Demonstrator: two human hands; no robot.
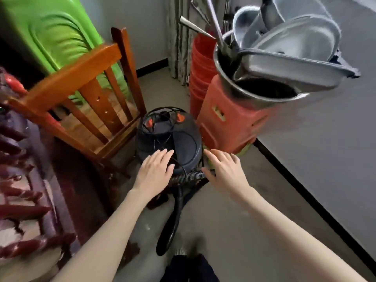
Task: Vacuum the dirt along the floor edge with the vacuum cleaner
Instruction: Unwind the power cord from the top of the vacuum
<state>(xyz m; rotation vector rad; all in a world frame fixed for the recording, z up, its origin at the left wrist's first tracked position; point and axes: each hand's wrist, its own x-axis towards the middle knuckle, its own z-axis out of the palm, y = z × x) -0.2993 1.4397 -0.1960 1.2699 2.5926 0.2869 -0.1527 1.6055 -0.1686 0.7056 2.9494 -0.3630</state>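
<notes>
The vacuum cleaner [168, 139] sits wedged between a wooden chair [81, 94] on its left and stacked orange stools [227, 121] on its right, with open floor [234, 200] only in front, crossed by its hose [175, 218].

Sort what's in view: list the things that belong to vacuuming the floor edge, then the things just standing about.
For the job:
- vacuum cleaner
- ribbed hose
- left hand, open above the vacuum cleaner
- right hand, open by the hose
- black skirting along the floor edge

Standing about:
- wooden chair
- orange stools
- metal basins
- green plastic panel
</notes>
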